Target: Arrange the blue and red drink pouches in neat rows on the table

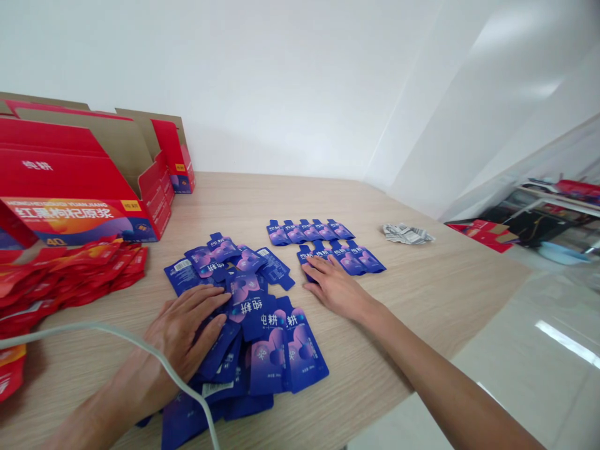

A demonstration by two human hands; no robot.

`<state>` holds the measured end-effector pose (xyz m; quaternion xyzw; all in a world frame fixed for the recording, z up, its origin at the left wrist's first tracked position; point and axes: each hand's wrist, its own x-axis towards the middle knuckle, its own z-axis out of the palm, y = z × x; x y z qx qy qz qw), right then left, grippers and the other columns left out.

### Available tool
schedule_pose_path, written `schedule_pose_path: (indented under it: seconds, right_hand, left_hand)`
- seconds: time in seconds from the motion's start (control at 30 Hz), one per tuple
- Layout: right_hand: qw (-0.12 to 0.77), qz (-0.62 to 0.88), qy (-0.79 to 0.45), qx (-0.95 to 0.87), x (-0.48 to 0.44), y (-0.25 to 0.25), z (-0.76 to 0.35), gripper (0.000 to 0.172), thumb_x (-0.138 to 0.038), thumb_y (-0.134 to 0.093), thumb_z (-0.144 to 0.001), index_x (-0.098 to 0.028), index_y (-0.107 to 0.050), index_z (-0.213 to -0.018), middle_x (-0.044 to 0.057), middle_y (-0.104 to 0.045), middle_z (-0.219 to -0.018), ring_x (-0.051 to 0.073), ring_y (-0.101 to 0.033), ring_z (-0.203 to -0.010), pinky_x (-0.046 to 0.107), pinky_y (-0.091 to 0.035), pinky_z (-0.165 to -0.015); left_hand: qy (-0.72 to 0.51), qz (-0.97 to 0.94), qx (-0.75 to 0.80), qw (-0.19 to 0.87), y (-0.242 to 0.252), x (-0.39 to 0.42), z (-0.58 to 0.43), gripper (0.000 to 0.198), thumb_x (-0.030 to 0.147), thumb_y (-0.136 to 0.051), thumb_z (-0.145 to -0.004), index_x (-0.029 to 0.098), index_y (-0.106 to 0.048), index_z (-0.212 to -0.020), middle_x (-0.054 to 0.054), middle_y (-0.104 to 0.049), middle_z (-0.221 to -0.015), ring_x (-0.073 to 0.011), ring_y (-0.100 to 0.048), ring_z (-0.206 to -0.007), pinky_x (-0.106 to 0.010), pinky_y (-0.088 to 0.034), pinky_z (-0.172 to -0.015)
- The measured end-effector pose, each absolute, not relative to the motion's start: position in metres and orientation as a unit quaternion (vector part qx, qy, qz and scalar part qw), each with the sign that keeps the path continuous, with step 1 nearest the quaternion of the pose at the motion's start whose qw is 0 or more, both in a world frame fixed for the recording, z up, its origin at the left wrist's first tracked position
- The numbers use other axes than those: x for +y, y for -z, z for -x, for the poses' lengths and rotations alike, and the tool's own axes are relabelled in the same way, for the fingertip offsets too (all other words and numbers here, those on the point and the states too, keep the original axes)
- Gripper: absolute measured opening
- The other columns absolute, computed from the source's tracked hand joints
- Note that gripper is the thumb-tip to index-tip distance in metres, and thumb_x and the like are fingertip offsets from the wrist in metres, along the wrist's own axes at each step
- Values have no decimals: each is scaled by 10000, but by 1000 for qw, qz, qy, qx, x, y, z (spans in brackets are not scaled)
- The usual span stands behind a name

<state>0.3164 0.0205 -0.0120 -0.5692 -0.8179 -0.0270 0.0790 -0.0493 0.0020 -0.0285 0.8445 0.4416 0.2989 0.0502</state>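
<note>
Flat blue sachets with pink-purple print lie in a loose, overlapping pile (269, 356) before me. My left hand (187, 328) rests on the pile's left side, fingers stretched out and thumb apart, not gripped round anything I can see. To the right, more blue sachets lie face up in two neat overlapping rows: a back row (309, 232) and a front row (354, 259). My right hand (335, 287) lies at the left end of the front row, fingers extended over the lower part of the leftmost sachet, touching it. That sachet's lower part is hidden under the fingers.
Red sachets (70, 275) are heaped at the left, in front of open red cartons (70, 169). A white cable (140, 342) crosses above my left wrist. Crumpled printed paper (407, 234) lies on the table's right. Beyond the table's right edge is a shelf (557, 200).
</note>
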Motion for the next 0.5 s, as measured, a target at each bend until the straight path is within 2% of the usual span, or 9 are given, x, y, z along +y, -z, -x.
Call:
schedule_pose_path:
  seconds: [0.13,0.23,0.4,0.5]
  right_hand:
    - [130,571,-37,-809,31,-14,-286,336,-320,-622,-1112,-166,-717,-1395,161,-697,-1476,280,-652,-1394,422,-485,-1204]
    - [118,591,-94,-792,57,-31,-259,272,-319,-704,-1071,-169,-742,-1295,142,-770,-1304,275,-729,-1232,366,-539,-1061]
    - [75,631,-143,-758,97,-33,-231,364,-297,-960,-826,-125,-763,-1080,161,-799,-1045,323,-766,-1011,336,-553,-824]
    - [75,639,-189,-742,103,-22,-225,287,-276,-969,-782,-143,-754,-918,84,-775,-866,258,-743,-829,293,-516,-704]
  left_hand:
    - [-298,-846,440,48,28,1,48,568,642,-417,-1112,292,-781,-1372,-91,-754,-1438,-307,-680,-1381,-493,-542,-1208]
    - [-298,-845,441,45,28,2,50,569,635,-415,-1113,290,-776,-1384,-99,-757,-1433,-313,-673,-1392,-502,-533,-1216]
    - [-289,-856,427,42,30,4,53,531,589,-424,-1121,291,-766,-1397,-99,-764,-1421,-312,-684,-1378,-493,-563,-1177]
    - [-293,-855,426,40,31,5,54,512,583,-435,-1119,308,-761,-1402,-89,-764,-1422,-313,-688,-1372,-494,-570,-1165]
